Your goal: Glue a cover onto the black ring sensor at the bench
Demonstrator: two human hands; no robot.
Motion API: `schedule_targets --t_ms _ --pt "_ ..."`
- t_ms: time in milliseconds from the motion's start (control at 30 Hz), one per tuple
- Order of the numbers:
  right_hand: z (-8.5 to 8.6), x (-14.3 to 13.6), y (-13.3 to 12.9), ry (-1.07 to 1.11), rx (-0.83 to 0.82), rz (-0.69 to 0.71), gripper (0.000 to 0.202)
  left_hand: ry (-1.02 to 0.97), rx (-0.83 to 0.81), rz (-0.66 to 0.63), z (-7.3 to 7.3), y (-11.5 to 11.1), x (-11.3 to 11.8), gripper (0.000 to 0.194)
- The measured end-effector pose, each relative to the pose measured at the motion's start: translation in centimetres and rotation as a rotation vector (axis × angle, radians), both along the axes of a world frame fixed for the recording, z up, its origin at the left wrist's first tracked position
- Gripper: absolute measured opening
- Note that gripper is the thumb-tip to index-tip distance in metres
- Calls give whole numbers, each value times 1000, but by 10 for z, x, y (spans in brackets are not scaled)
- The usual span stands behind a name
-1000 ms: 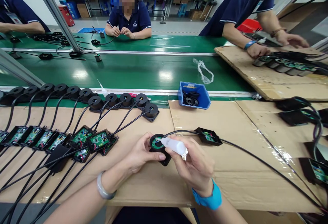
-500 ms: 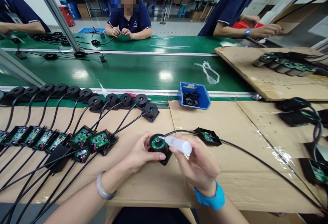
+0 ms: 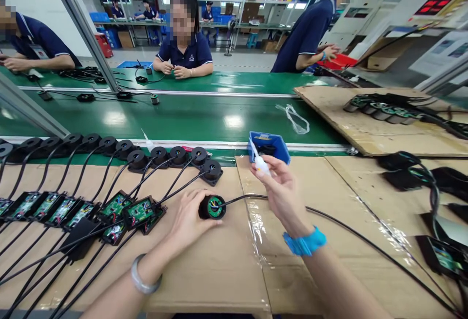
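Note:
My left hand (image 3: 193, 216) grips a round black housing (image 3: 212, 207) from its left side, thumb in front and fingers behind. Inside the housing shows a green circuit board with coloured wires, and a black cable (image 3: 248, 196) leads from it to the right. In my right hand (image 3: 280, 187) is a small white squeeze bottle (image 3: 261, 164) with a thin nozzle, held upright and tilted to the left, apart from the housing. Behind the bottle stands a blue bin (image 3: 280, 149) with black parts in it. My right forearm and hand hide part of the cable.
Left on the cardboard (image 3: 241, 265) lie several black housings (image 3: 212, 170) cabled to open boxes with circuit boards (image 3: 141, 213). Another nozzle bottle (image 3: 148, 142) rests behind them. Beyond is a green conveyor (image 3: 197, 119), with a person (image 3: 185, 51) seated across it. More assemblies (image 3: 442, 255) lie right.
My right hand has lifted the bottle up and away from the housing, turning its nozzle upward. The housing, still in my left hand, has shifted left. The view has tilted up a little.

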State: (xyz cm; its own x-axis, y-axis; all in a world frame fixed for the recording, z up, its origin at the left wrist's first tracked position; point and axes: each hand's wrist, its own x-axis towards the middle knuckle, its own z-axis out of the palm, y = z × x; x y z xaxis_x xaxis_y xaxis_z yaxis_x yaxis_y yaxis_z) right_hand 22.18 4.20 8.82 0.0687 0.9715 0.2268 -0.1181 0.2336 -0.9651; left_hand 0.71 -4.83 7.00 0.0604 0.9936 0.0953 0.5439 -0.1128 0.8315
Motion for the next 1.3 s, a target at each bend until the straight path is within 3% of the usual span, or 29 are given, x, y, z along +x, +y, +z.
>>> schedule_targets --t_ms 133,300,567,767,867,1000,1100,1200,1300 --pt "-18 -30 51 -164 -30 62 40 88 39 32 3 3 -6 53" --pt "-44 -62 103 -420 -42 33 26 109 43 43 -1 5 -8 47" --pt "-59 -66 125 -768 1 32 24 227 -107 24 -2 3 2 53" --pt "-40 -50 107 -967 77 27 34 116 -37 -128 3 -2 -11 67" --pt "-17 -17 100 -1100 113 12 30 83 -29 -144 1 -1 -14 61" --pt "4 37 112 -1334 47 -15 17 63 -60 -87 1 2 -12 52" --pt "6 58 127 -1472 -12 79 22 31 -97 -89 5 2 -12 58" --pt "3 61 135 -1537 -1 199 29 -29 -134 -113 10 2 -16 70" --pt "2 58 136 -1543 4 261 29 -74 -62 -79 11 2 -21 58"
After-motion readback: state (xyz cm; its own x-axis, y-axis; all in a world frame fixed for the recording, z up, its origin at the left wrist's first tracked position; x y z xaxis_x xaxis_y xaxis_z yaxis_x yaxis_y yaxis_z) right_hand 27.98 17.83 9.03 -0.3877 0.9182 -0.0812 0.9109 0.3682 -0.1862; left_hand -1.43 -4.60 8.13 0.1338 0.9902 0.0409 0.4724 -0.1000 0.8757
